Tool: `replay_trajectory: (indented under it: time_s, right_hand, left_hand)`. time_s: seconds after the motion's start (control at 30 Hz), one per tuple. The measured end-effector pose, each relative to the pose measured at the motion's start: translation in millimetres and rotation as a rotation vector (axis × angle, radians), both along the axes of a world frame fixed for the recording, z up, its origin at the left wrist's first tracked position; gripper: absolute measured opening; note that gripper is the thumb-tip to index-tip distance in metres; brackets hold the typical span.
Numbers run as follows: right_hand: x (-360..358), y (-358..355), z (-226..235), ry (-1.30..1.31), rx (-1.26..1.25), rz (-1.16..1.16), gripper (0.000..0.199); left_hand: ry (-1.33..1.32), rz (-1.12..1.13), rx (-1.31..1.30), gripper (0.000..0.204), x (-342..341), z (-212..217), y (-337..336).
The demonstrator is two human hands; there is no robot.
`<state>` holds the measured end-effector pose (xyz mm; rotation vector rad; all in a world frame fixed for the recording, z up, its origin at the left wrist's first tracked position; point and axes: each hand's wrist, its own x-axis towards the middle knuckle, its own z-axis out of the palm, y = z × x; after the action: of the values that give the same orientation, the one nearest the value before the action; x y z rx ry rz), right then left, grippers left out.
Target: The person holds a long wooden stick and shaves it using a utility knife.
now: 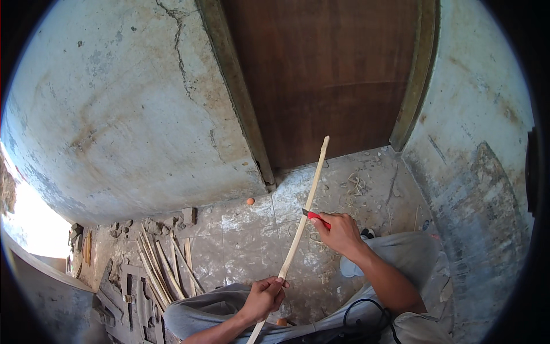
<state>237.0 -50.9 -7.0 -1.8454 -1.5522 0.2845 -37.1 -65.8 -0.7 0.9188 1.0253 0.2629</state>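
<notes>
At far left on the floor point(243, 261), a gray slotted board point(129, 281), partly beneath a loose bundle of pale sticks point(150, 265). Behind these, bits of rubble point(152, 225) along the foot of a cracked, stained wall point(126, 114). Next, a small orange ball point(250, 201) near that wall. Then the left hand point(267, 297), pinching a long wooden strip point(295, 241) between thumb and curled fingers, low on its length. Strip slanting from the lower edge up and rightward above the floor, far end toward a brown door point(326, 86). About midway along it, the dark blade of a red-handled knife point(321, 220), seemingly touching the wood. Just right, the right hand point(339, 235), wrapped around the red handle. Beyond, thin curled shavings point(356, 184) scattered over the floor.
</notes>
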Motion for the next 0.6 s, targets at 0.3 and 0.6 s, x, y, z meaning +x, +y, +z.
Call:
replay_trajectory:
  time_s: [0.3,0.6]
  right_hand:
    - [-39,-23,12,0.063,-0.147,0.311,0.033]
    - [-40,-24,10,-0.017,-0.222,0.276,0.036]
  left_hand:
    - [-0.072,0.084,-0.098,0.028,-4,-1,11]
    - [-0.080,0.102,-0.088,0.026,-3,-4,7]
